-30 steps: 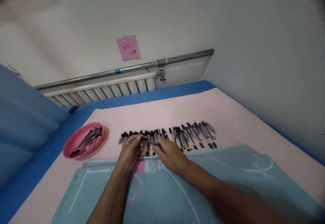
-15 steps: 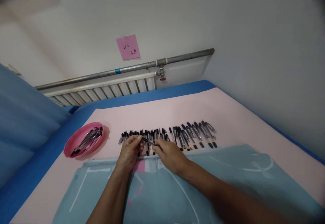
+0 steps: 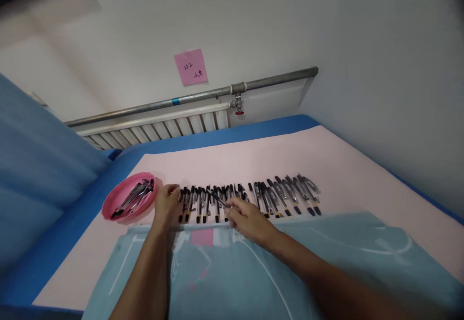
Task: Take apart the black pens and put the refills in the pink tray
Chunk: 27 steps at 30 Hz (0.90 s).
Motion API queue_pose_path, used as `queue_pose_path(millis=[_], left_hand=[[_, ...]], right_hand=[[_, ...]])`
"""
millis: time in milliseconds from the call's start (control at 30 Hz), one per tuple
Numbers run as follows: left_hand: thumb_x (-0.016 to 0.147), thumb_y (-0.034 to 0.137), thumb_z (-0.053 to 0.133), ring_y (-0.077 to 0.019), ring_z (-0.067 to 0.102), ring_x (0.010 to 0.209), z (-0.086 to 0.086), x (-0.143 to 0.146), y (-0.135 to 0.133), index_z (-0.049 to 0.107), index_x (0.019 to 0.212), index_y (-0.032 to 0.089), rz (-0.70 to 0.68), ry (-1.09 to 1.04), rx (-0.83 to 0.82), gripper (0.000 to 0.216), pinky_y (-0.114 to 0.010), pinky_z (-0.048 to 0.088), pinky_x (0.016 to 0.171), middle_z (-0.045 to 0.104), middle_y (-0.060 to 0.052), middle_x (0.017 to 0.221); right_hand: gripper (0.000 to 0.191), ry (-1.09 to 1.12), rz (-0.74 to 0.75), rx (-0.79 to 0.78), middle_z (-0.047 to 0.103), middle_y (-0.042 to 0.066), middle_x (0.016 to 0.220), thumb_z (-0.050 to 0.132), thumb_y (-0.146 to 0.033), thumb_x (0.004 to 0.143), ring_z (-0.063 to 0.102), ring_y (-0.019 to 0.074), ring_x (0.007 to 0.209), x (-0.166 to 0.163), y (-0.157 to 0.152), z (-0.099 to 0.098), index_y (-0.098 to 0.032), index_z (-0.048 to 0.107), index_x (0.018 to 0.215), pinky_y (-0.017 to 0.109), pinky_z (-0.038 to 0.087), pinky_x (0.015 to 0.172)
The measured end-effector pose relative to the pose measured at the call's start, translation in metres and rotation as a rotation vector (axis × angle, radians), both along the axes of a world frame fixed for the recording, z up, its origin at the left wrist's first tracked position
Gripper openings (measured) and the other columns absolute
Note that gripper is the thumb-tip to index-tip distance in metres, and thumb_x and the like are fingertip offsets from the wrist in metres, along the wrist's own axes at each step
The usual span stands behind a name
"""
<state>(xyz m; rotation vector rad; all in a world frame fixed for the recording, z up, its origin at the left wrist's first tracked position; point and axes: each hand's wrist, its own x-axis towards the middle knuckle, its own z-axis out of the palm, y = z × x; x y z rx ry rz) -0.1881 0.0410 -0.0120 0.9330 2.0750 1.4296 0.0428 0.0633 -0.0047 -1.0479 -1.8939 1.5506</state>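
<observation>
My right hand (image 3: 247, 219) is closed around a black pen (image 3: 218, 198), whose far end points up and left over the row. My left hand (image 3: 167, 204) is at the row's left end, fingers bent together by the outermost pieces. Whatever lies between those fingertips is hidden. Beneath and between both hands, several clear-barrelled pens (image 3: 198, 206) with black ends lie side by side, with small black and clear parts among them. Farther right, more pens (image 3: 290, 189) lie slanted and closer together.
Left of the row stands a pink bowl (image 3: 108, 209) with several pens inside. A pale pink sheet (image 3: 232, 160) covers the blue surface, and a light-blue cloth (image 3: 290, 271) lies in front. A radiator (image 3: 174, 125) and pipe (image 3: 282, 77) run along the wall.
My left hand has let go of the pen and moved left to the end of the row. My right hand keeps the pen. The view has shifted slightly.
</observation>
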Motion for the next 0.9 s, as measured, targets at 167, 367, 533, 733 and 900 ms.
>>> queue_pose_path(millis=[167,367,533,733,900], left_hand=[[0.055,0.021,0.063,-0.0231,0.056,0.075,-0.006,-0.027,0.003,0.060,0.062,0.016,0.063,0.253,-0.203,0.010,-0.027,0.033,0.065,0.061,-0.004,0.062],[0.050,0.015,0.061,-0.0265,0.057,0.073,-0.007,-0.028,0.000,0.057,0.049,0.017,0.026,0.307,-0.331,0.005,-0.028,0.029,0.061,0.059,-0.006,0.052],[0.046,0.009,0.059,-0.0237,0.056,0.065,-0.004,-0.032,-0.009,0.049,0.039,0.018,0.033,0.151,-0.269,0.014,-0.027,0.031,0.057,0.046,-0.001,0.036],[0.062,0.025,0.058,-0.0093,0.050,0.050,0.003,-0.008,-0.014,0.054,0.057,0.016,-0.045,-0.260,0.031,0.011,-0.024,0.045,0.058,0.049,0.004,0.049],[0.067,0.016,0.060,-0.0097,0.058,0.061,0.007,0.024,-0.012,0.061,0.078,0.013,-0.131,-0.707,0.219,0.012,-0.022,0.050,0.061,0.060,-0.002,0.068]], right_hand=[[0.009,0.001,0.013,0.003,0.052,-0.004,0.053,0.044,-0.020,0.080,0.046,0.0091,0.048,0.001,0.000,0.003,-0.018,0.052,0.080,0.020,0.034,0.048],[0.010,-0.004,0.005,0.007,0.052,-0.005,0.053,0.044,-0.020,0.080,0.046,0.0090,0.047,0.001,0.000,0.001,-0.018,0.054,0.084,0.020,0.035,0.048],[0.010,-0.003,-0.002,0.002,0.052,-0.004,0.054,0.044,-0.021,0.080,0.048,0.0098,0.050,0.000,0.000,0.001,-0.017,0.053,0.083,0.020,0.036,0.050],[0.010,0.053,-0.004,0.030,0.052,-0.004,0.055,0.043,-0.020,0.081,0.050,0.0104,0.054,0.000,-0.002,0.004,-0.018,0.051,0.078,0.020,0.037,0.052],[0.010,0.041,0.037,0.079,0.051,-0.005,0.054,0.042,-0.019,0.080,0.045,0.0089,0.050,-0.001,-0.006,0.003,-0.018,0.051,0.077,0.019,0.034,0.050]])
